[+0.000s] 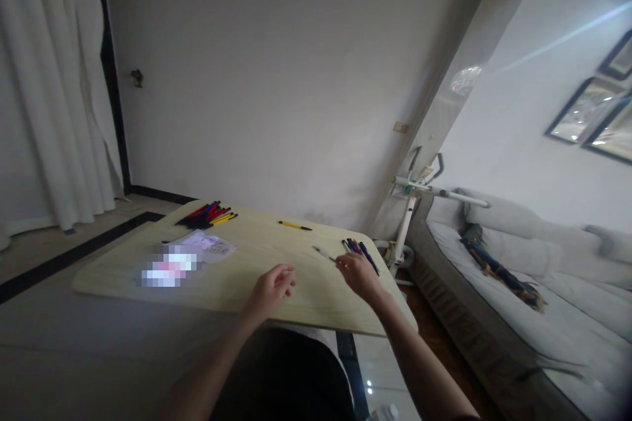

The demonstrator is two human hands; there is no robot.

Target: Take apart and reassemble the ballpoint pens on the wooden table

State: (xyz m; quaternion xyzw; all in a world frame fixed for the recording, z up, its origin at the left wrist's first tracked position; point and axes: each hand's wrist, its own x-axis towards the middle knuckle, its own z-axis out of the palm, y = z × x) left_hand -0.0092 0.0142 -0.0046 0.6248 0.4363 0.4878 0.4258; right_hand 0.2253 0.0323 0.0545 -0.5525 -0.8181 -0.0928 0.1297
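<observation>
My right hand (359, 274) is pinched on a thin pen (323, 253) that points left over the pale wooden table (237, 289). Just beyond that hand lies a small cluster of dark and red pens (360, 249). My left hand (272, 289) hovers above the table near its front edge with the fingers curled loosely and nothing visible in them. A single yellow pen (295, 225) lies alone towards the far edge. At the far left corner sits a pile of red, blue, black and yellow pens (208, 214).
A clear plastic packet (210, 245) and a blurred-out flat item (168, 268) lie on the left of the table. A white exercise machine (412, 200) stands behind the table's right end. A grey sofa (523, 283) runs along the right, white curtains (44, 99) hang at left.
</observation>
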